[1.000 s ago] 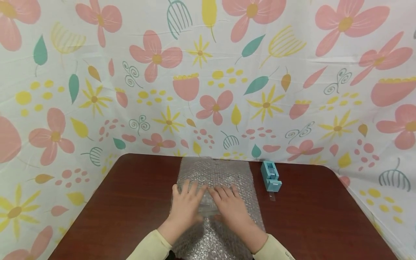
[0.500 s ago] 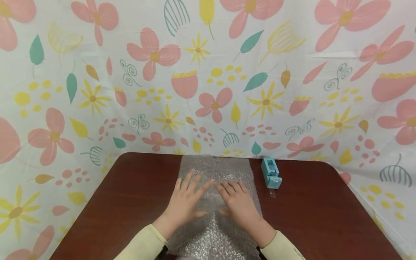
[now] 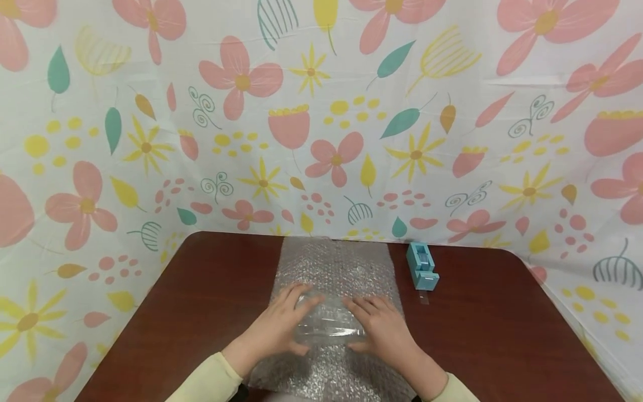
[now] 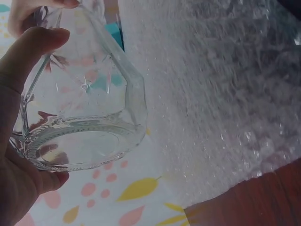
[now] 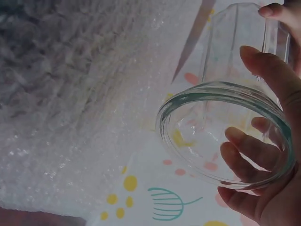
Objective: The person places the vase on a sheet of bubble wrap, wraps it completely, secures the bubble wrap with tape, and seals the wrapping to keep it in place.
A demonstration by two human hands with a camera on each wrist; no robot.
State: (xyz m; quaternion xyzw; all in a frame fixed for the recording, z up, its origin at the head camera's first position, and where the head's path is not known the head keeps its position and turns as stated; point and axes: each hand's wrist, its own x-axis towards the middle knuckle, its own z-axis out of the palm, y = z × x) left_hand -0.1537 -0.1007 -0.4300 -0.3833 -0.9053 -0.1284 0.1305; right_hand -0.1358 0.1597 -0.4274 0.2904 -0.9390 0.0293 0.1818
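Hands share one glass (image 3: 329, 322), lying on its side with its long axis left to right, over the bubble wrap (image 3: 334, 265) at mid-counter (image 3: 201, 301). Left hand (image 3: 273, 328) curls round its base, right hand (image 3: 384, 329) round its open rim.

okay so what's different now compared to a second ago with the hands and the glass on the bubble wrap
Both hands drew back a little toward the person. The left hand and right hand lay flatter a second ago, fingers reaching forward; now they curl round the ends of the clear glass, which lies on its side on the bubble wrap. The wrap, the blue tape dispenser and the table stayed put.
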